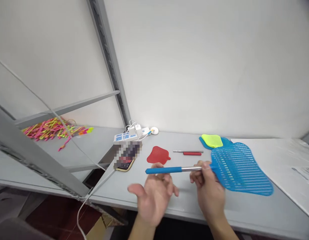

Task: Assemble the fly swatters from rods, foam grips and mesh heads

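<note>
The right hand (208, 190) grips a blue fly swatter (240, 170) by its handle, fingers closed around it; the left hand (154, 196), fingers spread, hangs just below the handle, near a red swatter (158, 155) on the tabletop (244, 213).

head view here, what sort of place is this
Probably a storeroom or small workroom: a grey steel shelving rack, a white power strip, and a blue plastic fly swatter among other swatters.

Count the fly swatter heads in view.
4: blue head in the right hand, red head on the table, yellow-green head lying on teal head behind them. Others may be hidden.
</note>
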The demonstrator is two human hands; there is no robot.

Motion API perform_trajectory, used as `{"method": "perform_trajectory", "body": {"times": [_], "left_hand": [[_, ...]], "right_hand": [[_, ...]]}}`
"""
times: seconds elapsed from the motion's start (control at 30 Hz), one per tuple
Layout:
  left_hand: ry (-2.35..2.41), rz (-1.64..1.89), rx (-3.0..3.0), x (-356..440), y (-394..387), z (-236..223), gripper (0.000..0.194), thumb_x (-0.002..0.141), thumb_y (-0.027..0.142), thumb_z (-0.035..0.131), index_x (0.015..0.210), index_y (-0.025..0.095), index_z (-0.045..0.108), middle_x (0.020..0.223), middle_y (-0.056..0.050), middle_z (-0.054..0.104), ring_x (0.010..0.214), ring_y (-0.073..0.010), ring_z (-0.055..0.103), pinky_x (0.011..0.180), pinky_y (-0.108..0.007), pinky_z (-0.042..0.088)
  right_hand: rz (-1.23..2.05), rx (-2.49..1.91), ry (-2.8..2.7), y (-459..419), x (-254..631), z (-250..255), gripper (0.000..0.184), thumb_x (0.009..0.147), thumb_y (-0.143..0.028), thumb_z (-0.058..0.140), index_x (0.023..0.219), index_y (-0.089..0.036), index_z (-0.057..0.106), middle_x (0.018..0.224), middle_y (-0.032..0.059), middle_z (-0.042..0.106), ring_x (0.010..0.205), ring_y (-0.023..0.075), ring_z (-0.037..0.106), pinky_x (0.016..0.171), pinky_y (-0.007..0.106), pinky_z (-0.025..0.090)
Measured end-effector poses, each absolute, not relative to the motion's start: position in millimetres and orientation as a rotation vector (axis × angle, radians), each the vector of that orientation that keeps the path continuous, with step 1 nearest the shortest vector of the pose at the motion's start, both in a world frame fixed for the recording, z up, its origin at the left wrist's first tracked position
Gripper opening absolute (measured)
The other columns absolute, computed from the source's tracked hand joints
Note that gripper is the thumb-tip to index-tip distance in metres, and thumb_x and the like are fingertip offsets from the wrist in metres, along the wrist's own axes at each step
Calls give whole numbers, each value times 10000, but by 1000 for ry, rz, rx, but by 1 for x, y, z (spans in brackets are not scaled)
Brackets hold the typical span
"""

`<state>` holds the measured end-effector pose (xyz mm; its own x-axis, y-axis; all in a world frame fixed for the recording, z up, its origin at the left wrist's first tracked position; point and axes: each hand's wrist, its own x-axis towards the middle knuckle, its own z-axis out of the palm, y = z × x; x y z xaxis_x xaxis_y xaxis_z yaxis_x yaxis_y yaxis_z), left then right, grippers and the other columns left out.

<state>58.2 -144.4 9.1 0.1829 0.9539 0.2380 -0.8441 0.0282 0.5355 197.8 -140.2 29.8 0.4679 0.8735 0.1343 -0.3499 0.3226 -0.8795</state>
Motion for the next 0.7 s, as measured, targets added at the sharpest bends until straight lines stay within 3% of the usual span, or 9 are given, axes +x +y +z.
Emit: {"method": "perform_trajectory", "body": {"times": [0.07, 0.17, 0.23, 0.43, 0.57, 0.7], "left_hand": [[271, 1416, 714, 79, -164, -6, 815, 575, 871, 598, 1088, 238, 594, 768, 16, 585, 488, -88, 488, 529, -269, 498], [471, 1403, 837, 95, -180, -22, 431, 828, 624, 638, 898, 205, 564, 644, 37, 525, 475, -70, 443, 443, -183, 372], [552, 1397, 889, 96, -183, -26, 309, 926, 490, 589, 828, 205, 523, 577, 49, 499, 467, -75, 446, 440, -178, 355], [647, 1609, 876, 71, -175, -17, 259, 944, 374, 588, 762, 196, 538, 473, 89, 397, 398, -74, 451, 514, -231, 420], [732, 1800, 766, 49, -162, -12, 237, 915, 284, 607, 713, 187, 531, 466, 96, 324, 385, -72, 398, 533, -263, 436], [755, 1841, 695, 46, -151, -10, 285, 921, 287, 581, 668, 185, 498, 484, 82, 315, 391, -77, 370, 487, -256, 412]], "right_hand": [[956, -1068, -752, -156, 184, 12, 416, 830, -553, 649, 639, -200, 542, 520, -35, 482, 438, 104, 440, 446, 255, 408], [1110, -1148, -853, -176, 172, -3, 491, 837, -609, 608, 576, -203, 514, 463, -47, 439, 353, 88, 382, 365, 245, 342], [1137, -1081, -900, -184, 171, -6, 471, 844, -609, 598, 608, -206, 537, 473, -48, 445, 375, 94, 403, 376, 239, 345], [1033, -1008, -839, -173, 198, -9, 363, 856, -489, 635, 651, -205, 542, 574, -32, 481, 560, 124, 478, 551, 260, 415], [931, -948, -614, -154, 231, -4, 291, 824, -374, 674, 647, -206, 516, 562, -53, 436, 536, 113, 441, 540, 260, 396], [898, -912, -598, -146, 249, 2, 340, 814, -321, 671, 576, -201, 460, 568, -51, 405, 531, 106, 429, 512, 254, 376]]}}
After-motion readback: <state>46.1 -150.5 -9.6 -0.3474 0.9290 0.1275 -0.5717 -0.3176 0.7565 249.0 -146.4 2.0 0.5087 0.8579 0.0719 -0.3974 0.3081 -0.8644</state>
